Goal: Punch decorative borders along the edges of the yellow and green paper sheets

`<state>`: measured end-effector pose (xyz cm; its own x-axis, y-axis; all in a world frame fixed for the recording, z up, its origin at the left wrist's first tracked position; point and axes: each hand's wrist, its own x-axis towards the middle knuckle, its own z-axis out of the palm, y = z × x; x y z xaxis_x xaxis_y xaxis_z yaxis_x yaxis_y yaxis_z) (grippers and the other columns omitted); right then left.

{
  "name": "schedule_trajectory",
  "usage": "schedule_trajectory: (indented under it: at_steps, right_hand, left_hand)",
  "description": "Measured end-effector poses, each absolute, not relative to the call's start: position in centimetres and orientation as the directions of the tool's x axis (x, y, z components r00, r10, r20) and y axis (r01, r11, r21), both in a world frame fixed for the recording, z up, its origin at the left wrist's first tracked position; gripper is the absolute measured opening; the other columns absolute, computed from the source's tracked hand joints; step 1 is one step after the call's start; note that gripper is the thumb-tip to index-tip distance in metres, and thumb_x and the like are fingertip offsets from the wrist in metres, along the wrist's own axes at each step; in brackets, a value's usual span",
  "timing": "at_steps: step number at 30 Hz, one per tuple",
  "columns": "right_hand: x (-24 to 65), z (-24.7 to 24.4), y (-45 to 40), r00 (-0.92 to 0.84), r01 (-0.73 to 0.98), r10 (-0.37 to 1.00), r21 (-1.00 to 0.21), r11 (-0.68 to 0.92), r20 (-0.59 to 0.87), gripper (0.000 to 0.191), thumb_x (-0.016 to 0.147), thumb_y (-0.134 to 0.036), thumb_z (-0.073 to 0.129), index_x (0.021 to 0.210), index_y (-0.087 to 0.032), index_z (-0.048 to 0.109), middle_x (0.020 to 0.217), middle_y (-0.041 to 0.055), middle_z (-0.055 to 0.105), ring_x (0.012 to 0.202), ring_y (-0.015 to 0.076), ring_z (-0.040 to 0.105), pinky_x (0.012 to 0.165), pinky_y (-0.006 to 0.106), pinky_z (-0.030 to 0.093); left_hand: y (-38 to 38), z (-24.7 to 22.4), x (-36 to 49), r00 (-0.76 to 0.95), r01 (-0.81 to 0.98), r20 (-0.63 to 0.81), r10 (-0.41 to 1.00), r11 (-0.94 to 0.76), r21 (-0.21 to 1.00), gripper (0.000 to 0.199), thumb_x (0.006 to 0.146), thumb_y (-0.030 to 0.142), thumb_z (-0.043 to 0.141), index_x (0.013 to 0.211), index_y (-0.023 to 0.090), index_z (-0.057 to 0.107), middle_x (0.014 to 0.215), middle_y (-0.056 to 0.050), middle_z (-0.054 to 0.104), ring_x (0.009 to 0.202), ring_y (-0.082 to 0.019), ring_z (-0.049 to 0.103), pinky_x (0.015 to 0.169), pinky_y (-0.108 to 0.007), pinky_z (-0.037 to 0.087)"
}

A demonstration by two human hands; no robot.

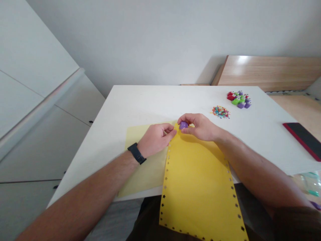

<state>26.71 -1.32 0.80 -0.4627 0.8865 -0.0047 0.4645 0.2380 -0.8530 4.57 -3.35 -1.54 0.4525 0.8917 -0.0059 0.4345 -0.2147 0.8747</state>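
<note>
A yellow sheet of paper [198,180] hangs over the table's front edge, with small star-shaped holes along its two long sides and near edge. My left hand [159,136] pinches the sheet's far left corner between thumb and fingers. In my right hand [198,126] is a purple craft punch [184,125], held at the sheet's far edge close to that corner. Whether the punch is pressed down cannot be made out. Beneath my left hand and forearm lies a paler yellow sheet [142,174], flat on the table and partly covered.
Several red, green and purple craft punches [240,99] stand grouped at the back right of the white table [150,103]. Nearer sits a small heap of coloured paper cut-outs [220,112]. A black and red flat object [303,139] lies at the right edge. White cabinets [50,134] flank the left.
</note>
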Motion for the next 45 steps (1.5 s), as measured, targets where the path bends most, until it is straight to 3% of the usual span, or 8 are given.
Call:
schedule_trajectory:
  at_steps: [17,45]
  right_hand:
    - [27.3,1.4,-1.1,-0.51,0.432,0.86,-0.862,0.266,0.01,0.033,0.08,-0.024,0.07,0.111,-0.015,0.067,0.092,0.0041,0.068,0.083,0.0163,0.06,0.08,0.032,0.048]
    - [28.3,1.2,-0.7,-0.511,0.453,0.859,-0.856,0.248,-0.021,0.032,0.078,-0.025,0.071,0.108,-0.016,0.068,0.09,0.0035,0.069,0.08,0.0163,0.061,0.077,0.032,0.049]
  left_hand:
    - [-3.4,-1.3,4.6,0.435,0.434,-0.016,0.901,-0.194,0.88,0.027,0.094,0.043,0.056,0.09,0.019,0.067,0.072,0.001,0.067,0.054,-0.011,0.06,0.051,-0.022,0.043]
    - [-3.3,-1.2,4.6,0.409,0.422,-0.021,0.912,-0.169,0.891,0.024,0.094,0.041,0.058,0.091,0.019,0.065,0.076,0.0,0.068,0.055,-0.011,0.063,0.053,-0.022,0.047]
